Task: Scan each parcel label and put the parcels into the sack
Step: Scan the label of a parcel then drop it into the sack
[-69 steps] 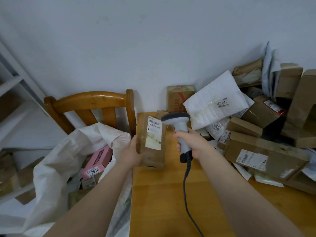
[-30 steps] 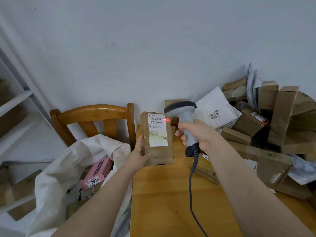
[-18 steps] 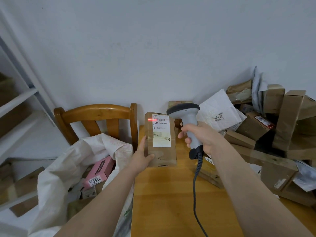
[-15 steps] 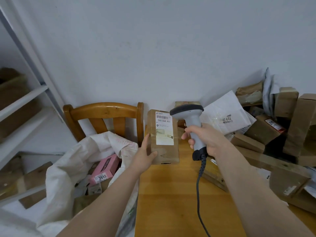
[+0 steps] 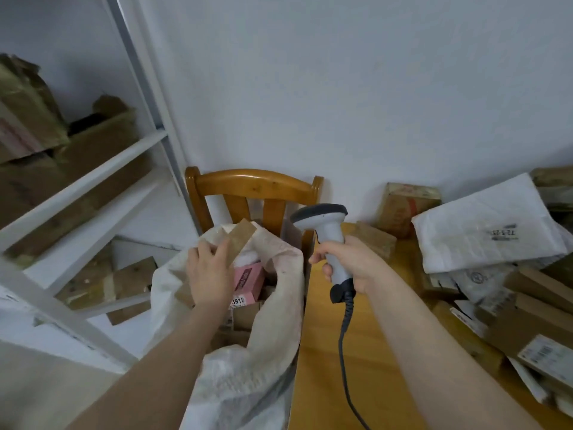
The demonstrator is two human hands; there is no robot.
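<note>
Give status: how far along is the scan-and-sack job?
Done: several parcels already lie in the sack, including a pink box. In hand: the left hand holds a brown parcel over the sack's mouth, not yet released; the right hand grips the scanner. Left: a pile on the table, including a white mailer bag and labelled cardboard boxes, is unsacked.

sack [image 5: 248,383]: left of table [image 5: 316,383], touching its edge; in front of chair [image 5: 254,181]
chair: behind sack, back to the wall
held parcel [image 5: 242,238]: in left hand [image 5: 210,274], tilted over the sack mouth; probably clear of the rim, too blurred to confirm
box marked 3910 [image 5: 249,276]: inside sack, below left hand
scanner [image 5: 325,221]: in right hand [image 5: 356,265], above table's left edge, right of sack
parcel pile [image 5: 527,324]: on table's right side, reaching back to the wall
shelving [image 5: 93,178]: far left, boxes on it
</note>
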